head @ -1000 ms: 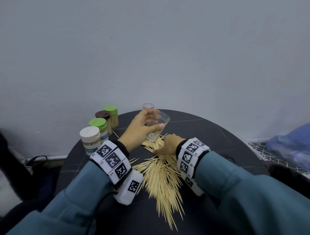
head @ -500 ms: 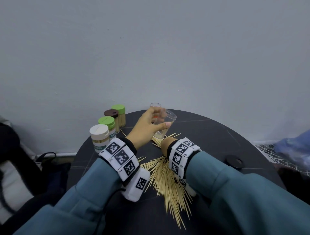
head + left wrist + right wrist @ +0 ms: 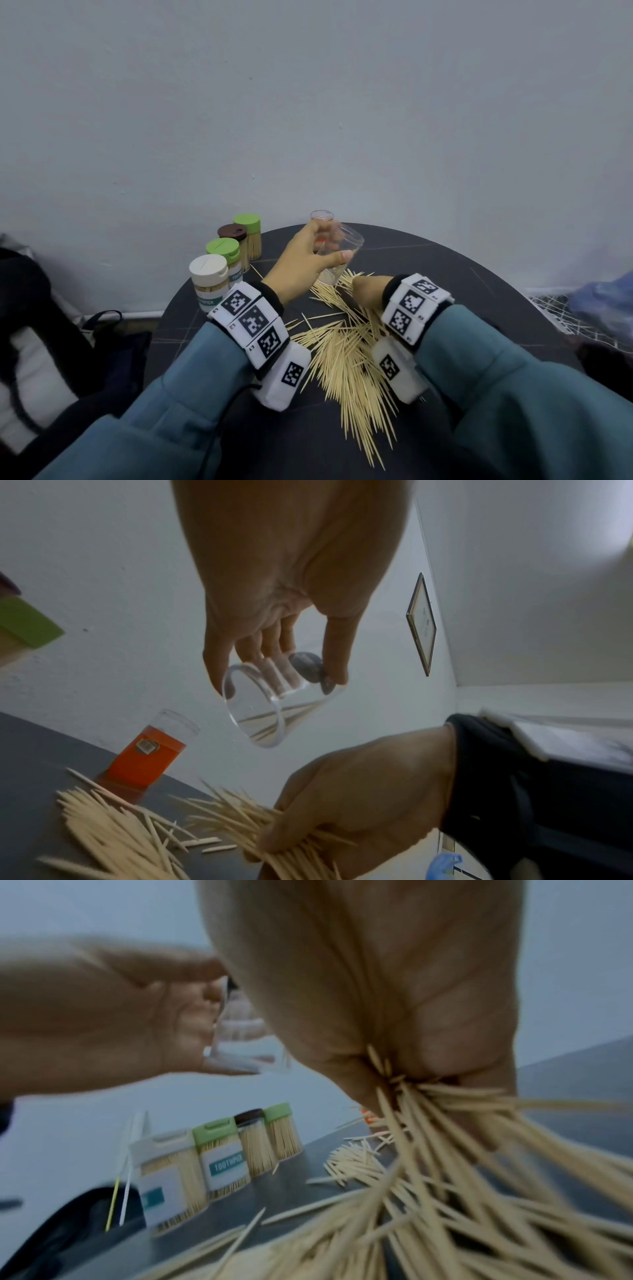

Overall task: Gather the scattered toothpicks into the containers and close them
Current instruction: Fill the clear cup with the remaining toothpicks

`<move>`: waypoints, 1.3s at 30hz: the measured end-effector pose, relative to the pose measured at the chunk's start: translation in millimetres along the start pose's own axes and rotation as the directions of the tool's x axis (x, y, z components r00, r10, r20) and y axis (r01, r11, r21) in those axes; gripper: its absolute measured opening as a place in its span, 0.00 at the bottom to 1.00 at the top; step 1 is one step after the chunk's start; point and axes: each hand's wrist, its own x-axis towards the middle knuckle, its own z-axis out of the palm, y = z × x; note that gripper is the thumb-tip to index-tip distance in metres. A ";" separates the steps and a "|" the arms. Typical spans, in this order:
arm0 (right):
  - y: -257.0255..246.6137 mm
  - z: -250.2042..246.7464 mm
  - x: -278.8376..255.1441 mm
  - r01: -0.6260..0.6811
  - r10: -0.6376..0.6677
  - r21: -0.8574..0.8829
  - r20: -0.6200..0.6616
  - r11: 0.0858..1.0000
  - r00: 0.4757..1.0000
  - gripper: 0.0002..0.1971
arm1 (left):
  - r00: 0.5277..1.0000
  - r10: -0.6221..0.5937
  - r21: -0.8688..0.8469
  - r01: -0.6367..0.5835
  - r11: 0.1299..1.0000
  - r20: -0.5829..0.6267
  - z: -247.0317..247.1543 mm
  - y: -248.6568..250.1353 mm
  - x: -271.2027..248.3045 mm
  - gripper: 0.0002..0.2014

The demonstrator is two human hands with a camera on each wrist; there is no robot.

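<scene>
My left hand (image 3: 327, 251) grips a clear open container (image 3: 344, 255) and holds it tilted above the table, its mouth towards the right hand; a few toothpicks lie inside the container (image 3: 263, 710). Just below it my right hand (image 3: 366, 291) is curled round a bundle of toothpicks (image 3: 428, 1118) at the far end of the loose toothpick pile (image 3: 346, 363). In the left wrist view the right hand (image 3: 369, 791) clutches the bundle (image 3: 291, 842) low over the table.
Four lidded toothpick jars stand in a row at the table's far left: white lid (image 3: 209, 270), green (image 3: 222, 248), brown (image 3: 233, 233), green (image 3: 246, 221). A clear jar with an orange label (image 3: 147, 756) stands behind the hands. The round black table (image 3: 479, 274) meets a grey wall.
The right hand has rolled over at the far end of the pile with toothpicks in its grip. The left hand has kept the clear container tilted in the same place.
</scene>
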 end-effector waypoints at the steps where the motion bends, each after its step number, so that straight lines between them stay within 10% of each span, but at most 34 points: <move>1: 6.2 -0.9 1.5 0.008 -0.008 0.024 0.019 1.000 1.000 0.20 | 1.000 -0.002 0.002 0.002 1.000 0.000 -0.7 0.2 -0.1 0.26; 12: 34.9 14.7 1.6 -0.015 -0.046 0.520 0.105 0.854 0.993 0.15 | 1.000 -0.018 0.040 0.018 0.999 -0.008 -2.5 1.2 -2.8 0.22; 21: 45.3 13.3 2.9 0.001 -0.170 0.867 0.097 0.499 0.981 0.14 | 0.999 -0.035 0.050 0.035 0.998 0.000 -0.8 -2.6 -3.1 0.23; 28: 40.1 4.3 1.2 0.188 -0.219 0.975 -0.159 0.119 0.963 0.14 | 0.996 -0.082 0.035 0.083 0.996 -0.016 -1.1 -6.4 -2.9 0.21; 39: 20.8 -41.1 -9.1 0.558 -0.101 0.809 -0.581 -0.186 0.808 0.12 | 0.987 -0.142 0.093 0.135 0.987 0.079 0.3 -14.0 -3.1 0.20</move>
